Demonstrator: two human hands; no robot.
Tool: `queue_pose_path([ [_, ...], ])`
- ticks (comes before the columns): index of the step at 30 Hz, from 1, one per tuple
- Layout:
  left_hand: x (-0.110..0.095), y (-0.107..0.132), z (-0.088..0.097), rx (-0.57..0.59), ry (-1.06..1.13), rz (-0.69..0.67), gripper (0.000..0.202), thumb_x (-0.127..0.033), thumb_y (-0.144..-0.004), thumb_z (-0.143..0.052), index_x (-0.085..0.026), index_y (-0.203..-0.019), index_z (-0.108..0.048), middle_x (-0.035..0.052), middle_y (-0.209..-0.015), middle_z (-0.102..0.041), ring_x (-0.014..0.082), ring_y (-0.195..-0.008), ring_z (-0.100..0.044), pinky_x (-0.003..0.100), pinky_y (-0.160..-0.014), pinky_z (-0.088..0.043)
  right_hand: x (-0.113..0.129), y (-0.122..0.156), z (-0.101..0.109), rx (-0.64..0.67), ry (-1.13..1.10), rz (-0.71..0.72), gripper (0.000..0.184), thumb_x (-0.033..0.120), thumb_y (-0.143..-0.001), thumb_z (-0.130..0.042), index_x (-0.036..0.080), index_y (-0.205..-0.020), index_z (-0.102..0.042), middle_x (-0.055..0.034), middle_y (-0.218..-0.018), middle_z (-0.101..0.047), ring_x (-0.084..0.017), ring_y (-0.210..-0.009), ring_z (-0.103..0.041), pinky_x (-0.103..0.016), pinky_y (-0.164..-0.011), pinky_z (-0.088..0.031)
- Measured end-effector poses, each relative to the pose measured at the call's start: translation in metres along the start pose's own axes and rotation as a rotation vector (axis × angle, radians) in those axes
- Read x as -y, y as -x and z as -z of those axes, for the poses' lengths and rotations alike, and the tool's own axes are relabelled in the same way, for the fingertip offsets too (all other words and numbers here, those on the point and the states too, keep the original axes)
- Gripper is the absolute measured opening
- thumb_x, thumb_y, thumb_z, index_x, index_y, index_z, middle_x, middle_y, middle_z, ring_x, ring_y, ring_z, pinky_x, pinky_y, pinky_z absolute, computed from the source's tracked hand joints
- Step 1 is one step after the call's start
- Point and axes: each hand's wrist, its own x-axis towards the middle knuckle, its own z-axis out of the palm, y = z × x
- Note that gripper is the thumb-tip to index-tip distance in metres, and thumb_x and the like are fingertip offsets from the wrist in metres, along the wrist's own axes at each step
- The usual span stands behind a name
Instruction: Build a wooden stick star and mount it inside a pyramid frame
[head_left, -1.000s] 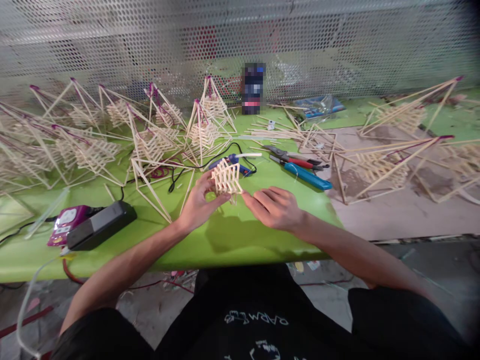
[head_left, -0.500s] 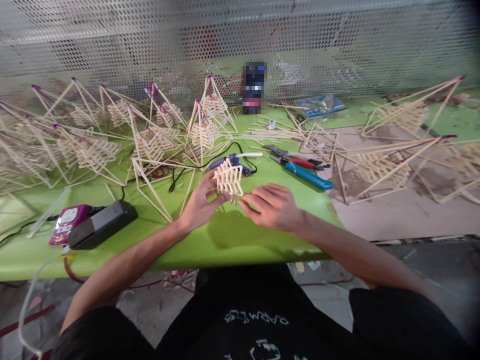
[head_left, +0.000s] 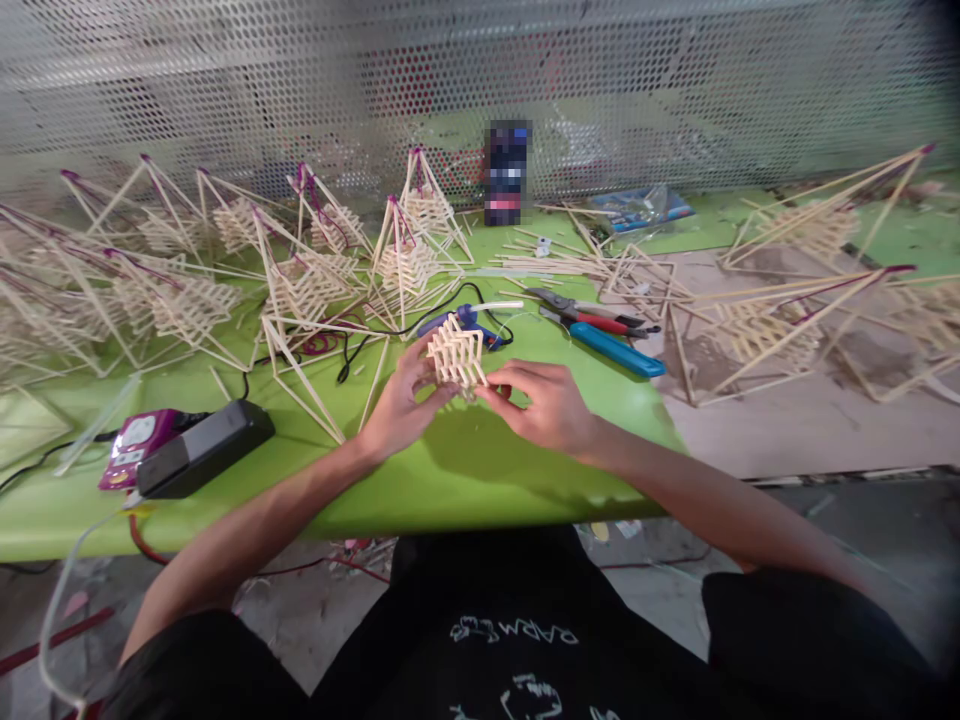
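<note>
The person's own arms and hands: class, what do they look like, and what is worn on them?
The left grip and right grip are bare hands without gloves. The forearms are bare too, below short black sleeves; no watch shows.

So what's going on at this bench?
A person holds a small stick lattice over a green table. The left hand grips its left side, while the right hand has its fingertips at the lower right corner; whether they pinch it is hard to tell. Just beyond sits a blue glue gun, with a teal-handled tool to the right. Stick frames with purple tips stand on both sides.
</note>
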Motion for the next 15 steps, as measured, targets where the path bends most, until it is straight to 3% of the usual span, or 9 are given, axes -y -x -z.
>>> queue_pose_path([
  [2, -0.0009, 0.0002, 0.0004, -0.024, -0.010, -0.017, 0.026, -0.031, -0.091, -0.070, -0.023, -0.117, -0.071, 0.0056, -0.166, -0.029, 0.0335, -0.144, -0.046, 0.054, -0.117, -0.046, -0.0004, -0.0016, 0.0005, 0.047, -0.098, -0.107, 0.011, 0.030, -0.093, -0.068, 0.019, -0.094, -0.069, -0.0011, -0.080, -0.075, -0.013, -0.066, -0.069, -0.026, -0.065, -0.052],
  [6, 0.0034, 0.0002, 0.0013, -0.025, 0.000, -0.021, 0.025, -0.033, -0.092, -0.070, -0.023, -0.114, -0.072, 0.0064, -0.165, -0.031, 0.0334, -0.145, -0.044, 0.052, -0.114, -0.050, -0.0013, -0.0029, 0.0006, 0.119, -0.230, -0.214, 0.012, 0.022, -0.089, -0.069, 0.020, -0.101, -0.068, -0.0001, -0.085, -0.078, -0.013, -0.069, -0.071, -0.024, -0.067, -0.054],
  [12, 0.0082, -0.0014, 0.0031, -0.055, 0.022, -0.066, 0.025, -0.033, -0.092, -0.070, -0.022, -0.115, -0.071, 0.0078, -0.161, -0.038, 0.0302, -0.141, -0.048, 0.048, -0.111, -0.053, -0.0006, -0.0018, 0.0032, 0.059, -0.221, -0.219, 0.009, 0.027, -0.091, -0.070, 0.019, -0.095, -0.072, -0.0009, -0.080, -0.078, -0.011, -0.062, -0.067, -0.022, -0.060, -0.051],
  [15, 0.0041, -0.0015, 0.0035, -0.065, -0.001, -0.085, 0.024, -0.033, -0.093, -0.069, -0.023, -0.114, -0.071, 0.0069, -0.161, -0.038, 0.0302, -0.144, -0.044, 0.046, -0.113, -0.051, -0.0007, -0.0028, 0.0059, 0.010, -0.130, -0.129, 0.007, 0.024, -0.092, -0.068, 0.019, -0.088, -0.073, 0.0006, -0.074, -0.075, -0.008, -0.054, -0.059, -0.022, -0.055, -0.046],
])
